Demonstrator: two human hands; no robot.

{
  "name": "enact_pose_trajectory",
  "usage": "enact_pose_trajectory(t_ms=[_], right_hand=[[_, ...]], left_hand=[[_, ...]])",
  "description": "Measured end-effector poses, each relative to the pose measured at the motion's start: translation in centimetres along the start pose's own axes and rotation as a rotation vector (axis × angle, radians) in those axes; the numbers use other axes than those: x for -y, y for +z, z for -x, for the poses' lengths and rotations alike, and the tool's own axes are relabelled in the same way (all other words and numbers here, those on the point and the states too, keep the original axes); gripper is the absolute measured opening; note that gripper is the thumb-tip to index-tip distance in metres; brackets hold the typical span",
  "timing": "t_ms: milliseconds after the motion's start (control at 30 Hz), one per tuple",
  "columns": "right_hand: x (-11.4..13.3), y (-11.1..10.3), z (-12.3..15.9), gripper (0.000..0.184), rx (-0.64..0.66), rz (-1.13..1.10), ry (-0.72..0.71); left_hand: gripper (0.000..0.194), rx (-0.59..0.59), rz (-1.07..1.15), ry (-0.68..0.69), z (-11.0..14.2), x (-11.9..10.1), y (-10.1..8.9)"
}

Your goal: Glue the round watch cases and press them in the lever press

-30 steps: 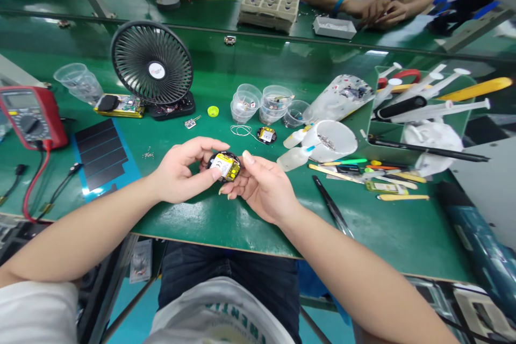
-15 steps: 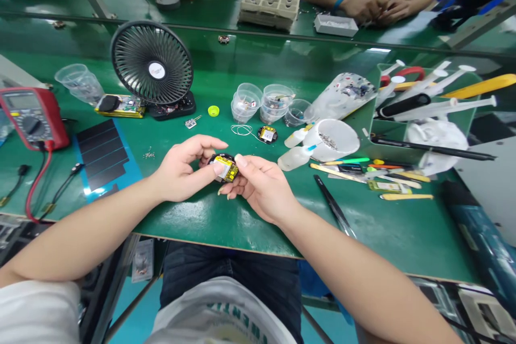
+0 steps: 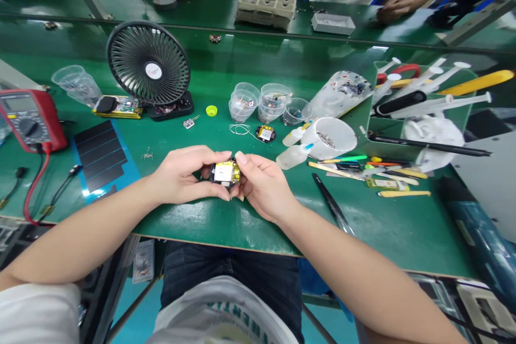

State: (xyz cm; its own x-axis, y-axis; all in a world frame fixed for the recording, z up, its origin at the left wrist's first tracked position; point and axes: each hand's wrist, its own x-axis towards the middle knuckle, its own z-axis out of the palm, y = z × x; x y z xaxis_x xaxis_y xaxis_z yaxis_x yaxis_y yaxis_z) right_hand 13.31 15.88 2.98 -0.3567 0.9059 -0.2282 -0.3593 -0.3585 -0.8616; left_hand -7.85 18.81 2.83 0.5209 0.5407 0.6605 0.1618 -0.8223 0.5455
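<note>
Held a small round device (image 3: 224,173) over a green bench (image 3: 226,226), between left and right hands, with its pale label (image 3: 222,172) and yellow patches facing up. Pinched its left side in the left hand (image 3: 181,174), thumb at near rim, forefinger at far rim. Gripped its opposite end in the right hand (image 3: 268,185), thumb on top, fingers curled partly out of sight below. Had a similar module (image 3: 266,133) just beyond the right hand, clear cups (image 3: 244,110) farther out, and bottles (image 3: 291,157), a white tub (image 3: 342,145) and tweezers (image 3: 330,201) to its right. Had a black fan (image 3: 147,54) well beyond the left hand, with a dark-striped sheet (image 3: 100,153) and red multimeter (image 3: 34,118) off to its left.
</note>
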Motion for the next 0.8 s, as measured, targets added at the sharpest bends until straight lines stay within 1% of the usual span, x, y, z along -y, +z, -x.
enact_pose_trajectory(t_ms=[133, 333, 433, 533, 600, 633, 700, 733, 800], right_hand=[[0.1, -0.1, -0.1, 0.057, -0.011, -0.037, 0.017], [0.4, 0.1, 0.0, 0.056, -0.001, -0.078, 0.018], [0.4, 0.2, 0.1, 0.054, 0.016, -0.054, -0.007], [0.1, 0.1, 0.1, 0.050, 0.052, 0.012, -0.068], [-0.2, 0.0, 0.2, 0.041, 0.044, 0.100, -0.171], [-0.3, -0.2, 0.3, 0.033, 0.017, 0.174, -0.258], [-0.4, -0.5, 0.4, 0.015, -0.049, 0.391, -0.483], [-0.3, -0.6, 0.5, 0.012, -0.074, 0.518, -0.600], [-0.3, -0.9, 0.7, 0.018, -0.089, 0.749, -0.783]], left_hand=[[0.063, -0.015, -0.040, 0.016, 0.0, 0.0, 0.1], [0.065, -0.031, -0.008, -0.031, 0.2, 0.1, 0.4], [0.064, -0.047, 0.008, -0.051, 0.3, 0.1, 0.5], [0.066, -0.080, -0.013, -0.061, 0.3, 0.0, 0.7], [0.063, -0.108, -0.058, -0.063, 0.3, 0.0, 0.9], [0.059, -0.121, -0.086, -0.061, 0.2, 0.0, 0.9], [0.049, -0.135, -0.139, -0.057, 0.2, 0.0, 0.8], [0.044, -0.138, -0.161, -0.057, 0.2, 0.0, 0.8], [0.040, -0.147, -0.183, -0.056, 0.2, 0.0, 0.7]])
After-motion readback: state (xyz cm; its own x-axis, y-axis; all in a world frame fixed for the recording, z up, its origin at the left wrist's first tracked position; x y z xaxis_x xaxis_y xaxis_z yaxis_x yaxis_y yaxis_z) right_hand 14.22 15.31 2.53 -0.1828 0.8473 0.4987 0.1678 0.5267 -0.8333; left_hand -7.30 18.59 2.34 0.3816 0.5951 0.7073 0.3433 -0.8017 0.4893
